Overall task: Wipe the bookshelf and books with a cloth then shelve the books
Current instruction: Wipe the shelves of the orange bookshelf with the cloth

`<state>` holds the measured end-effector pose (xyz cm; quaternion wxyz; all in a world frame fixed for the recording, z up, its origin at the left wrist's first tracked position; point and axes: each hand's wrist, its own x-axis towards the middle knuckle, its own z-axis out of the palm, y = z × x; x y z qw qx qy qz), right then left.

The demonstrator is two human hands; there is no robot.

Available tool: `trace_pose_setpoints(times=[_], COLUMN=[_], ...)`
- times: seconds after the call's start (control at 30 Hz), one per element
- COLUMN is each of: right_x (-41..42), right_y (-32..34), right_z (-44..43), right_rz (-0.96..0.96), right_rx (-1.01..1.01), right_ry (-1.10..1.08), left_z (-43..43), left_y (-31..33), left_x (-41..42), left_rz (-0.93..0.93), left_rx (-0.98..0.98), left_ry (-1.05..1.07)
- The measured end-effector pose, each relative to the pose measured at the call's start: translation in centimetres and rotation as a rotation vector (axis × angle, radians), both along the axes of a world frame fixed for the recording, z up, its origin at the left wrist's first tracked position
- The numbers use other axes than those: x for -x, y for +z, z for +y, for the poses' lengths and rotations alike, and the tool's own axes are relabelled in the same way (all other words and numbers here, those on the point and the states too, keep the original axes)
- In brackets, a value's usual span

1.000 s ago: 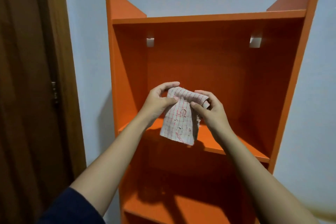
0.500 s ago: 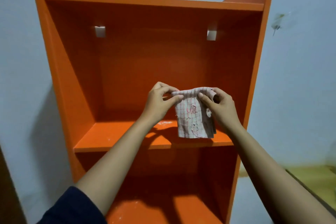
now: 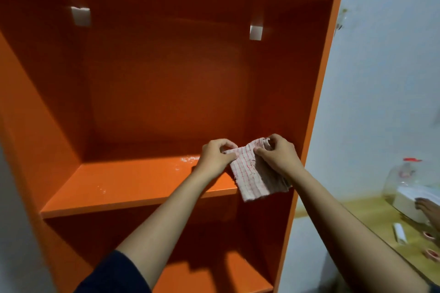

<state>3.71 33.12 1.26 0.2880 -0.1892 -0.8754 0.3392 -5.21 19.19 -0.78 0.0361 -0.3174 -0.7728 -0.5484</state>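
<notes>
I hold the cloth (image 3: 252,178) in front of the orange bookshelf (image 3: 142,200), at the right end of its middle shelf and just beside the right side panel. My left hand (image 3: 215,156) pinches the cloth's upper left corner between thumb and curled fingers. My right hand (image 3: 277,156) grips the bunched upper right part. The cloth hangs down from both grips across the shelf's front edge, its lower hem in front of the compartment below. I cannot tell whether it touches that edge.

From my hands to the bookshelf's left side panel the middle shelf lies bare along its whole front edge, with the tall compartment above it open up to the top board. White specks (image 3: 188,159) sit on the shelf just left of my left hand, and a few more lie nearer its left front.

I count one cloth, two hands, three orange boards across the bookshelf, and two white tabs, one (image 3: 81,15) at the upper left of the back panel and one (image 3: 256,32) at the upper right.

Right of the bookshelf, on the yellow floor, stand one clear bottle with a red cap (image 3: 404,173), one small white tube (image 3: 400,233) and two pink round things (image 3: 428,235).

The cloth bears a red grid and red marks, which I cannot read.
</notes>
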Motion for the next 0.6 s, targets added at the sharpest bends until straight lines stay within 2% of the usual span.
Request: trace_pose_setpoints(times=[0.07, 0.13, 0.23, 0.4, 0.5, 0.6], right_x=[0.3, 0.5, 0.9, 2.5, 4.0, 6.3], right_y=[-0.5, -1.0, -1.6, -2.5, -2.0, -1.6], right_z=[0.1, -0.1, -1.2, -2.1, -1.6, -0.6], right_rz=[-0.003, 0.026, 0.023, -0.503, -0.605, -0.652], right_rx=[-0.046, -0.209, -0.409, -0.441, -0.414, -0.351], right_ry=[-0.046, -0.092, -0.001, 0.137, 0.162, 0.215], left_z=[0.4, 0.7, 0.6, -3.1, -6.1, -8.4], left_y=[0.0, 0.0, 0.1, 0.2, 0.2, 0.0], left_x=[0.4, 0.8, 1.3, 1.3, 1.3, 1.5], left_rz=[0.044, 0.097, 0.145, 0.31, 0.309, 0.19], left_rx=[0.054, 0.123, 0.217, 0.527, 0.78, 0.962], left_ry=[0.045, 0.06, 0.043, 0.184, 0.334, 0.417])
